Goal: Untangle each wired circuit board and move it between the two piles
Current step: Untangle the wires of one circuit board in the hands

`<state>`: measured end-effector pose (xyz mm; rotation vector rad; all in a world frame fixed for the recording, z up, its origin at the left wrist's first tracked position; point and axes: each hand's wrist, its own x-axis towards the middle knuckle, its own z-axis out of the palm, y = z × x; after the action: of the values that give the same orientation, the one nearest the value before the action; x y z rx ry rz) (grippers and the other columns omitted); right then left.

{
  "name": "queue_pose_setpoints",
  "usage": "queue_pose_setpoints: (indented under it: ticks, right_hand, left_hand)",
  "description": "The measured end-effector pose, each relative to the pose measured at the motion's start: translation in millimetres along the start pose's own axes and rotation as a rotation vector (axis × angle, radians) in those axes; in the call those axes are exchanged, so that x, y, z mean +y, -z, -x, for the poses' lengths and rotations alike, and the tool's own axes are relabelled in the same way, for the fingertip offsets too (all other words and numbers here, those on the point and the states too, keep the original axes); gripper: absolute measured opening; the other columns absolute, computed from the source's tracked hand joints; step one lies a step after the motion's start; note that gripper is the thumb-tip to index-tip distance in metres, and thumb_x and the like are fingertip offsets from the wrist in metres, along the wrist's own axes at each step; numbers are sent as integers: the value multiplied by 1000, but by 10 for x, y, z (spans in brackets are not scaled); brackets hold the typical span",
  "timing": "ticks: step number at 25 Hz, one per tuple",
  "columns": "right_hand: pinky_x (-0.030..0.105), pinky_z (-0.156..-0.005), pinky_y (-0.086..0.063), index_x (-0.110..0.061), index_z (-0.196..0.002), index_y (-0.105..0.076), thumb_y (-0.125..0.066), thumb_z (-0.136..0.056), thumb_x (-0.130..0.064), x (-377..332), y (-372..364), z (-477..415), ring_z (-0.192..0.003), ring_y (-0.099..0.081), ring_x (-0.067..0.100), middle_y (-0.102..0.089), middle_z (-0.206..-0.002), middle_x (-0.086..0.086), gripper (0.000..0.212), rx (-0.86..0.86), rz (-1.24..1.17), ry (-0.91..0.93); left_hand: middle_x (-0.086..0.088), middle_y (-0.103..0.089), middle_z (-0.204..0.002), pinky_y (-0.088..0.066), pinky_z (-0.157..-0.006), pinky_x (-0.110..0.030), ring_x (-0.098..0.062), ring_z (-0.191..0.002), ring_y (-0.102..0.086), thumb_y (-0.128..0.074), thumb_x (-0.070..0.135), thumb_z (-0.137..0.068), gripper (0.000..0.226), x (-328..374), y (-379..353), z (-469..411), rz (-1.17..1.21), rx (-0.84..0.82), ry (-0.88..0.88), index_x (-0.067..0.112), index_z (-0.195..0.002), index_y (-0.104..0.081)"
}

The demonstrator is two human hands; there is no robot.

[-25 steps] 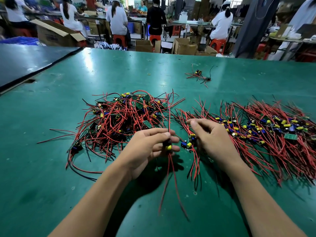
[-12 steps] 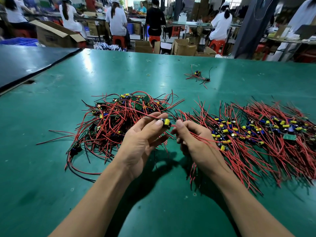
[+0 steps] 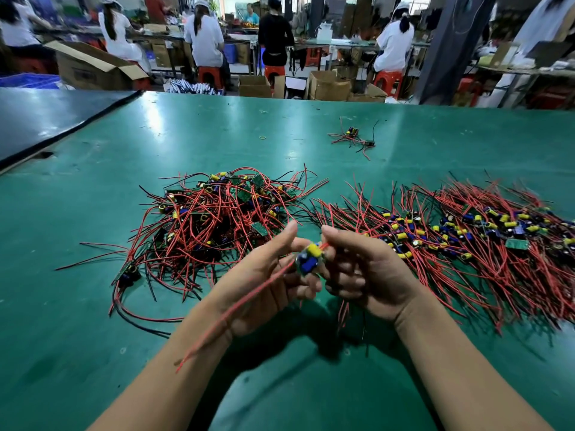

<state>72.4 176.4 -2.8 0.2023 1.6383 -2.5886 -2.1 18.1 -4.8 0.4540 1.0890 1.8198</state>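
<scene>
Wired circuit board [image 3: 308, 258]: centre frame, held clear of the green table [image 3: 93, 306], between the tangled pile [image 3: 211, 225] at left and the combed pile [image 3: 466, 237] at right.
Fingers: my left hand [image 3: 264, 284] grips it from beneath; my right hand [image 3: 370, 275] pinches its upper end.
Handling: looks light; leads limp, springy, likely to snag; capacitors probably fragile.
Hold: board edges, not the red wire [image 3: 236, 309] trailing to lower left.

One view, worn on the head, wide-angle. It faces forward and down over the green table [image 3: 93, 306] from its near side. The left hand [image 3: 267, 281] and right hand [image 3: 370, 275], both gripping a wired circuit board [image 3: 308, 259], sit close to the lens at centre; distant workbenches [image 3: 342, 43] fill the top band.
</scene>
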Motion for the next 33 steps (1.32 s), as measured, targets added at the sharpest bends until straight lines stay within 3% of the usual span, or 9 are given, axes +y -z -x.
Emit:
queue_pose_setpoints:
  ticks: [4, 6, 10, 15, 21, 23, 25, 29, 33]
  right_hand:
    - [26, -55, -19, -18, -74, -60, -78, -75, -52, 80, 31, -82, -46, -35, 15, -38, -63, 15, 39, 80, 197, 5]
    - [32, -61, -29, -23, -80, -64, -81, -74, -53, 118, 49, -112, -67, -43, 21, -46, -81, 18, 35, 132, 260, 50]
    - [29, -68, -48, -22, -95, -76, -80, -79, -48, 140, 115, -118, -76, -62, 17, -73, -88, 2, 31, 170, 421, 109]
    - [37, -87, -56, -14, -103, -78, -80, -82, -43, 181, 152, -114, -90, -71, 19, -77, -101, 12, 36, 143, 451, 83]
    - [9, -63, -44, -17, -87, -80, -70, -93, -36, 128, 182, -130, -66, -62, -4, -72, -70, -12, 22, 410, 782, 313]
    - [11, -43, -35, -14, -82, -79, -65, -97, -36, 117, 215, -130, -42, -45, 0, -52, -48, -11, 30, 522, 648, 337]
    - [17, -36, -23, -13, -75, -76, -59, -100, -39, 100, 193, -146, -37, -27, 5, -38, -51, -5, 40, 542, 372, 265]
    - [16, -30, -17, -12, -62, -67, -58, -96, -36, -5, 144, -164, -32, -25, 4, -42, -58, -5, 42, 346, -273, 8]
    - [17, -31, -15, -12, -60, -66, -59, -90, -33, -18, 156, -160, -30, -25, 5, -44, -57, -5, 37, 255, -364, -16]
  left_hand:
    - [-12, -70, -79, -57, -56, -25, -17, -60, -67, -71, 17, -77, 3, -51, -26, -8, -15, 50, -49, 14, -78, -70]
    - [-14, -70, -78, -57, -55, -26, -19, -60, -67, -75, 12, -68, 12, -71, -1, -33, -50, 137, -64, 11, -77, -66]
    - [-12, -69, -74, -56, -56, -25, -18, -58, -63, -77, 5, -69, 12, -76, 20, -44, -223, 243, -74, 10, -74, -67]
    - [-12, -65, -69, -51, -49, -21, -16, -53, -60, -68, -4, -83, 12, -139, -16, -32, -357, 231, -39, 3, -73, -70]
    - [-6, -59, -63, -46, -47, -18, -12, -50, -55, -67, 0, -85, 21, -161, -36, -47, -441, 214, -24, 8, -66, -62]
    - [-3, -59, -60, -45, -47, -17, -10, -50, -53, -68, 0, -85, 20, -161, -49, -36, -451, 172, 0, 8, -68, -63]
    - [-2, -59, -59, -43, -46, -16, -9, -49, -52, -69, 0, -85, 17, -152, -52, -35, -453, 175, 8, 6, -70, -64]
    - [-4, -60, -61, -43, -48, -17, -11, -50, -52, -69, 2, -85, 10, -138, -43, -37, -457, 202, 12, 4, -75, -67]
    - [-5, -59, -61, -42, -48, -18, -12, -51, -50, -70, 1, -84, 10, -140, -34, -39, -453, 202, 25, 5, -75, -67]
